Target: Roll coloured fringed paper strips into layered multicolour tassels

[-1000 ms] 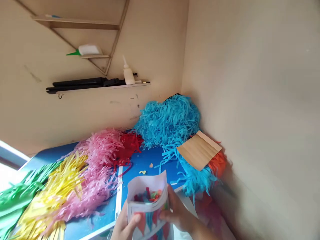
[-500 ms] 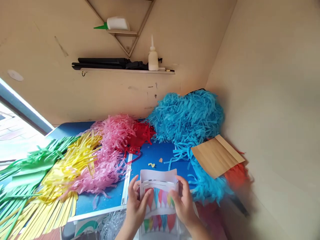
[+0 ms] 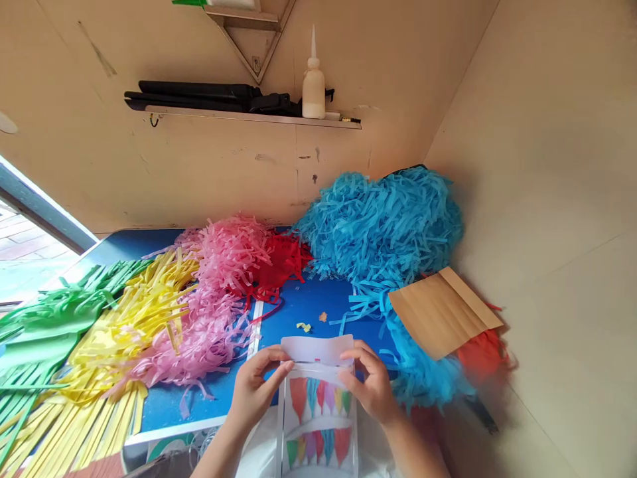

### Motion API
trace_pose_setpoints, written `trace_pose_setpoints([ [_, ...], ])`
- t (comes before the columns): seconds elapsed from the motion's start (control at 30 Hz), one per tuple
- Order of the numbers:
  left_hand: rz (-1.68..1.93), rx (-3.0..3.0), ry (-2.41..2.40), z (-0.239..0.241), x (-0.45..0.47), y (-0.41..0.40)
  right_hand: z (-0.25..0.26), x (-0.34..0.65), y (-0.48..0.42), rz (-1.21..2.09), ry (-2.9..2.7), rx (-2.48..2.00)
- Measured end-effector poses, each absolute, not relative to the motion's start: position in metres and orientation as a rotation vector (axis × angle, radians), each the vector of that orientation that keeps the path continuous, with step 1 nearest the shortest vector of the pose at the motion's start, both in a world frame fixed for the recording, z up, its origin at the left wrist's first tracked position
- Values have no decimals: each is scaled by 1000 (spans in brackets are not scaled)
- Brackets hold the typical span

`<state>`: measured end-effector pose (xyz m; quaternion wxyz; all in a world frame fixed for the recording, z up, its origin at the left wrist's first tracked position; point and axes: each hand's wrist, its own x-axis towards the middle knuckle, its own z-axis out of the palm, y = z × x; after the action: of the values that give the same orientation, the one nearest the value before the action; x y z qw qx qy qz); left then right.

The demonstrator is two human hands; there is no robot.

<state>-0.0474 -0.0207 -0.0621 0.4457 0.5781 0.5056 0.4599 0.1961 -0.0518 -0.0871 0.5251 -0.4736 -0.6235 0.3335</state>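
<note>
With my left hand I am pinching the left edge of a flat white rectangular pouch, thumb and fingers close together beside its top. My right hand grips the right edge at the same height, with the index finger on the pale upper flap and the thumb lower, at the front. The pouch is between my two hands, before the near edge of the blue table, and on its front are two rows of coloured tassel shapes.

Beyond the flap, one small yellow paper scrap lies on the table. To the left I see the pink shredded-paper heap, next to yellow paper strips. Behind, to the right, there is a big bright-blue shredded-paper heap, and nearer to me a brown paper sheet rests partly over blue strips and orange paper.
</note>
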Motion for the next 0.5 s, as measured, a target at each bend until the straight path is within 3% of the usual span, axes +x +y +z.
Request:
trace_pose_setpoints([
  [0.3, 1090, 1675, 1210, -65, -50, -7, -71, 209, -32, 692, -1612, -1175],
  [0.5, 1295, 1885, 1042, -71, -48, -7, -68, 213, -31, 623, -1750, -1060],
])
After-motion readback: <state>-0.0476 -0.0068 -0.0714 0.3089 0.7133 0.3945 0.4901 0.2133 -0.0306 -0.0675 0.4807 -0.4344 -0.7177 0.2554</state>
